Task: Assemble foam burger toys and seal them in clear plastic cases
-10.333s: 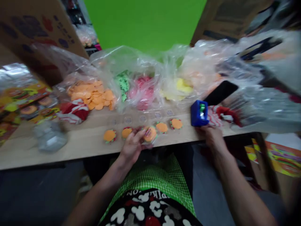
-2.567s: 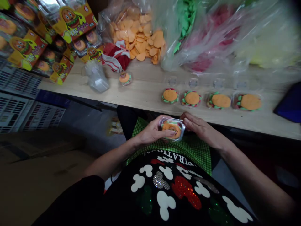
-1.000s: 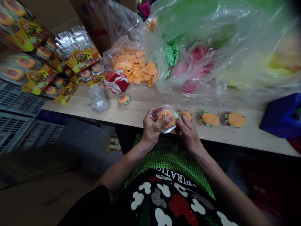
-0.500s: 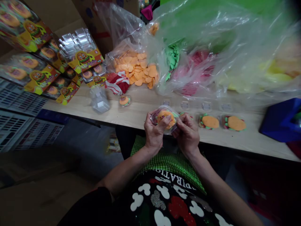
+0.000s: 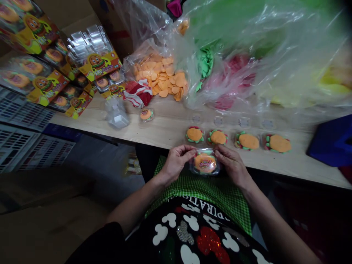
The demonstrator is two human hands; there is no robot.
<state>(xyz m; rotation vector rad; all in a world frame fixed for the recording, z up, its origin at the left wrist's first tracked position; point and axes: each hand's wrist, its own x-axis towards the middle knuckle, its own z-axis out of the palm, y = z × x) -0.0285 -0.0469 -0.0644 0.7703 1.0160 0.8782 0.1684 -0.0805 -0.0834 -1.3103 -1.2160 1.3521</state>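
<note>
Between my two hands is a clear plastic box (image 5: 205, 164) with a toy burger inside, an orange bun with printed lettering over green and red layers. My left hand (image 5: 176, 161) pinches the box by its upper left corner, and my right hand (image 5: 231, 163) grips the upper right side. The lid looks closed over the burger. Just beyond my hands, burgers in open clear boxes stand in a row on the table; the leftmost burger (image 5: 194, 134) and the rightmost burger (image 5: 278, 143) mark its ends. A single boxed burger (image 5: 146, 114) sits farther left.
Plastic bags hold orange pieces (image 5: 162, 75), green pieces (image 5: 205, 62) and pink pieces (image 5: 236, 79) along the back. A red-striped cloth (image 5: 139, 93) and stacked clear shells (image 5: 117, 113) lie left. Printed display boxes (image 5: 99, 62) are piled far left. A blue bin (image 5: 331, 141) stands right.
The box has moved down toward my body and lies flatter between my fingers. My left thumb has left the bun's top and my hands have spread apart. The row's left burgers are uncovered.
</note>
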